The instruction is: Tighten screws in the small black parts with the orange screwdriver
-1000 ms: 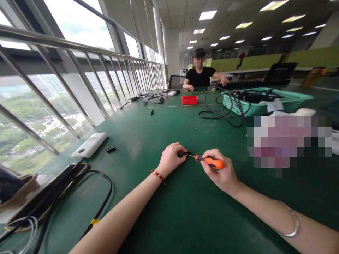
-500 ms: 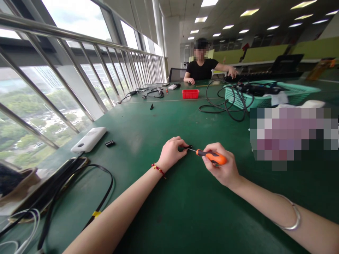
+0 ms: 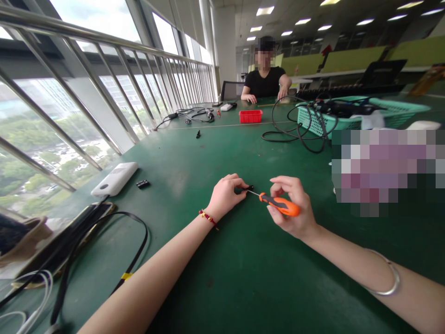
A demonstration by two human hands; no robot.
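My left hand (image 3: 228, 194) is closed in a pinch on a small black part (image 3: 250, 188) just above the green table, and my fingers hide most of it. The tip of a screwdriver (image 3: 282, 205) with an orange and black handle meets that part. Its handle lies in my right hand (image 3: 294, 206), between the thumb below and the bent fingers behind, while the index finger is raised off the handle. Left of my hands, a small black block (image 3: 143, 184) lies on the table.
Beside the railing (image 3: 121, 51) lie a white power bank (image 3: 115, 179) and a phone (image 3: 66, 241) with cables. Farther off are a tiny black piece (image 3: 198, 134), a red tray (image 3: 250, 116) and a turquoise basket (image 3: 392, 119) with black cables. A person (image 3: 264, 79) sits opposite.
My right hand's index finger and thumb have spread apart on the screwdriver handle. My left hand keeps its pinch. The person opposite has drawn an outstretched arm back in.
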